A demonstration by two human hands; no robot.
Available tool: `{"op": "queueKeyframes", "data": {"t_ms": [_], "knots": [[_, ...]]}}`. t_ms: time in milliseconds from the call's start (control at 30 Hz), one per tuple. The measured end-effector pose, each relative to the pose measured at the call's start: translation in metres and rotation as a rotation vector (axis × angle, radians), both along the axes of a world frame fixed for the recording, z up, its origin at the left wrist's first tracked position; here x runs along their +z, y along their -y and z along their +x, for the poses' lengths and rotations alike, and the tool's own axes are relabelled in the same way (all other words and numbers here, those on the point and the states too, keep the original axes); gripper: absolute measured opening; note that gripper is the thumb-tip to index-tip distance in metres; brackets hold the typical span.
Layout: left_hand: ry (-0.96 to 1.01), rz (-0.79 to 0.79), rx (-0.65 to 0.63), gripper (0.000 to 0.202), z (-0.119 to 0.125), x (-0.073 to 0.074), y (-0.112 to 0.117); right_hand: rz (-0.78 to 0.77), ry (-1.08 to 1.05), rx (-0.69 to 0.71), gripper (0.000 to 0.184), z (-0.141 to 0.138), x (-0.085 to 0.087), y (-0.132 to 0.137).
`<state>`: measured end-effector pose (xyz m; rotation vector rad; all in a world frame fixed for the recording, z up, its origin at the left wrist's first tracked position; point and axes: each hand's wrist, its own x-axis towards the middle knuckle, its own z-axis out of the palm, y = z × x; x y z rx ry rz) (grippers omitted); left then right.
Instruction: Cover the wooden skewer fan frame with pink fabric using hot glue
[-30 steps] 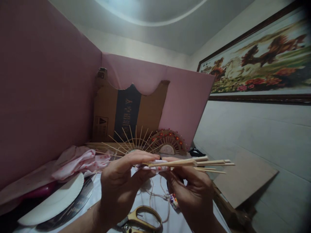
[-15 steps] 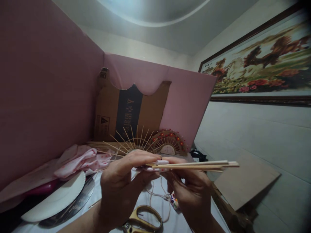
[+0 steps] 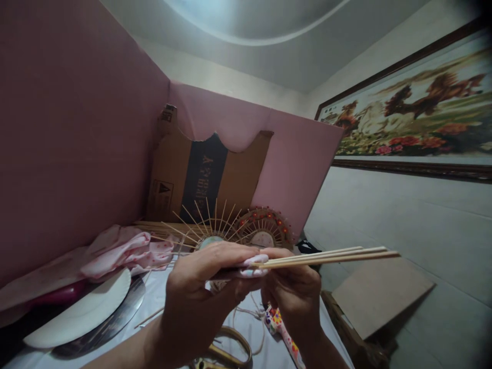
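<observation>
Wooden sticks [image 3: 338,257] point right from a pale, spotted, padded piece [image 3: 252,271] held at chest height. My left hand [image 3: 198,292] is closed around the piece's left side, fingers over it and thumb below. With fingers curled, my right hand [image 3: 294,294] grips the sticks where they leave the piece. Much of the held piece is hidden by my hands. Below lie gold-handled scissors [image 3: 246,346], a loop of string [image 3: 261,341] and a colourful patterned object [image 3: 282,333], partly covered by my right hand.
Behind my hands stand a fan-shaped frame of thin sticks [image 3: 209,218] and a half-round piece with red decorations [image 3: 269,215]. Cardboard [image 3: 242,174] leans on a pink panel [image 3: 295,169]. At left are pink cloth [image 3: 115,251] and a folded white plate [image 3: 84,312].
The sticks' free ends have swung upward and farther right, fanning slightly. My right hand has shifted a little left. More of the patterned object shows, and the scissors sit lower in view.
</observation>
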<state>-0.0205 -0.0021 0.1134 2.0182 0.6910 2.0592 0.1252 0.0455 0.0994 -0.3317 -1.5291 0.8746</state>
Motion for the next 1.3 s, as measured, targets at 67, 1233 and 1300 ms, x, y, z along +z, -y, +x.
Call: {"op": "queueKeyframes", "data": {"t_ms": [67, 1233, 1300], "knots": [[-0.009, 0.002, 0.005, 0.029, 0.0004, 0.0001, 0.0008, -0.003, 0.012, -0.024, 0.01, -0.0003, -0.0009, 0.0003], [0.047, -0.087, 0.101, 0.02, 0.0006, 0.0009, -0.0025, -0.175, 0.027, -0.074, 0.019, -0.0077, -0.0058, 0.0012], [0.075, -0.143, 0.064, 0.029, -0.0012, -0.0006, -0.0048, -0.212, 0.023, -0.082, 0.02, -0.0082, -0.0041, 0.001]]}}
